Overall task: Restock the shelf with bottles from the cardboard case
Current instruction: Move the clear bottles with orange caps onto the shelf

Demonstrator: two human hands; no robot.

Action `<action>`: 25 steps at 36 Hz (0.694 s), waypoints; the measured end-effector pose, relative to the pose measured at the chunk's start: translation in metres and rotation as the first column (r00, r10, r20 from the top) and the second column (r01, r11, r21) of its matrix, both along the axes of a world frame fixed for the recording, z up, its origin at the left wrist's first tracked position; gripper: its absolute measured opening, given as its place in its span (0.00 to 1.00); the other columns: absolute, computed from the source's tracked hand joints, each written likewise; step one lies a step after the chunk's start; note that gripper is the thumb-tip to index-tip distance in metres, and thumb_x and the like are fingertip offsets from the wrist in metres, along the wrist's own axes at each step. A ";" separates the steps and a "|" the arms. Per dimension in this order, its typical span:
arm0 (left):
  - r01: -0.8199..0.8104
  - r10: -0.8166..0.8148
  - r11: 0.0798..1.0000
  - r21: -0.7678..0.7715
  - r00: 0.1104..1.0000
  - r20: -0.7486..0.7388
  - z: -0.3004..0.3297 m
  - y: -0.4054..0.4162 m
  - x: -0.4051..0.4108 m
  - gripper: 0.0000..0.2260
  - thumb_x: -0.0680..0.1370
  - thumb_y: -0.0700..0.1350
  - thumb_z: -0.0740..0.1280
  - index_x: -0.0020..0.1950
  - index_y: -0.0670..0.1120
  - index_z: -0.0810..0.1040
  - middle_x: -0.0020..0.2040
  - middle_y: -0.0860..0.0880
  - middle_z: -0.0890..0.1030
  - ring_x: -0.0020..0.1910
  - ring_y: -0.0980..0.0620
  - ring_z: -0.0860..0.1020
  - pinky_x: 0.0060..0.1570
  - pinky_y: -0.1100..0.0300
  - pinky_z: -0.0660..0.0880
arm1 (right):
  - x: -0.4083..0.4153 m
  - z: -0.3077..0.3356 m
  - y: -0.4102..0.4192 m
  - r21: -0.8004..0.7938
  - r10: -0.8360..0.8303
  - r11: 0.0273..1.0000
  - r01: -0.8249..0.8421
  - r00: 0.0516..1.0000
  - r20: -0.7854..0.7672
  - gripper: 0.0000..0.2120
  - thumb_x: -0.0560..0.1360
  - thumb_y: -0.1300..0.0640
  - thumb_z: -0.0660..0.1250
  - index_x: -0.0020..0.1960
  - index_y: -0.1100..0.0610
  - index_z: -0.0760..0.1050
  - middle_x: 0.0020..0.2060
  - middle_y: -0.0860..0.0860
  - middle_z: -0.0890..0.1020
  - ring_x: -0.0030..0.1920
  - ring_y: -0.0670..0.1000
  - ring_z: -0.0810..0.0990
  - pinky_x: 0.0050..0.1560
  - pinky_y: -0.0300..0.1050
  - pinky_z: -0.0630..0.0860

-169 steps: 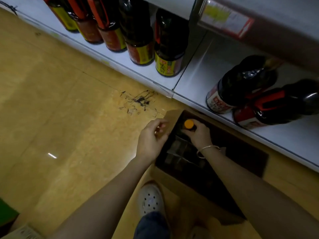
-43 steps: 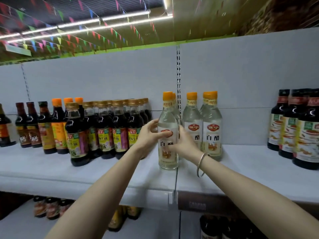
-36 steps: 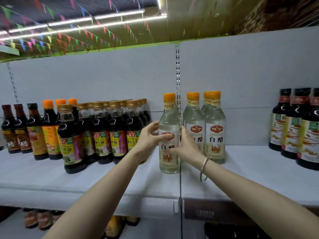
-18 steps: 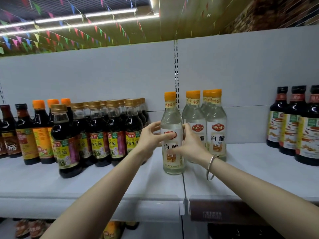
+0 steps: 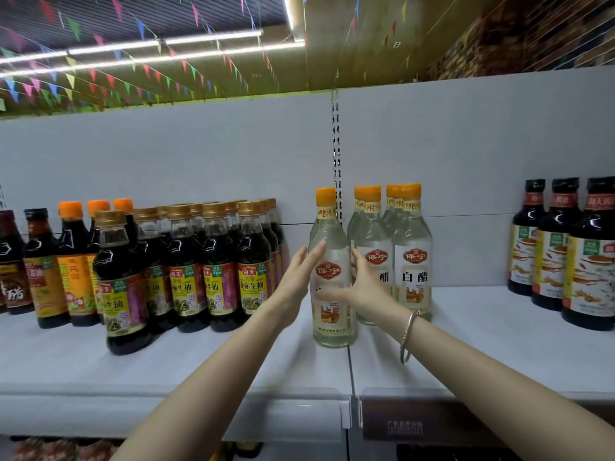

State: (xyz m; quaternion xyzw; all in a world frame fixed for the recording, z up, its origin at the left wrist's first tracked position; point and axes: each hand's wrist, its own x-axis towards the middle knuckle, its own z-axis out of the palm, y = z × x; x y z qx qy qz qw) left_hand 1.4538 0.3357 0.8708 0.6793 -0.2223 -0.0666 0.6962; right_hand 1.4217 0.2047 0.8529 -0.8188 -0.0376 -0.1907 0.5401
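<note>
The clear glass vinegar bottle with an orange cap stands upright on the white metal shelf, just beside matching bottles. Both hands have loosened since half a second ago: left hand and right hand now flank it with straightened fingers.

**Bright tubes overhead, soft edges**

Long ceiling light tubes glow white and slightly blown out. The white shelf and back panel are evenly lit, with faint shadows under the bottles. Small glints sit on the dark bottles. Wide-angle bending curves the shelf edge; the corners look soft and dim
</note>
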 end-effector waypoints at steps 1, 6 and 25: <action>0.011 -0.011 1.000 0.001 1.000 -0.011 0.000 -0.002 -0.001 0.42 0.65 0.72 0.63 0.75 0.55 0.62 0.73 0.50 0.68 0.71 0.47 0.67 0.71 0.40 0.60 | 0.001 -0.001 0.001 0.029 0.007 1.000 -0.007 1.000 -0.018 0.56 0.59 0.48 0.80 0.76 0.45 0.49 0.69 0.49 0.70 0.67 0.53 0.70 0.66 0.59 0.69; 0.027 -0.031 0.999 -0.036 0.995 -0.094 -0.004 -0.008 0.010 0.26 0.73 0.72 0.49 0.55 0.61 0.79 0.58 0.51 0.82 0.58 0.51 0.78 0.58 0.45 0.73 | 0.008 -0.004 0.008 0.149 0.056 0.988 -0.051 0.998 -0.029 0.46 0.63 0.55 0.78 0.74 0.48 0.56 0.60 0.48 0.78 0.60 0.52 0.77 0.64 0.59 0.72; -0.015 0.003 0.997 -0.069 0.987 -0.160 -0.011 -0.011 0.031 0.30 0.76 0.70 0.48 0.40 0.57 0.85 0.43 0.51 0.86 0.46 0.53 0.82 0.40 0.54 0.73 | 0.017 -0.006 0.019 0.229 0.088 0.971 -0.070 0.994 -0.068 0.49 0.67 0.59 0.75 0.77 0.49 0.47 0.64 0.52 0.76 0.64 0.55 0.74 0.66 0.62 0.69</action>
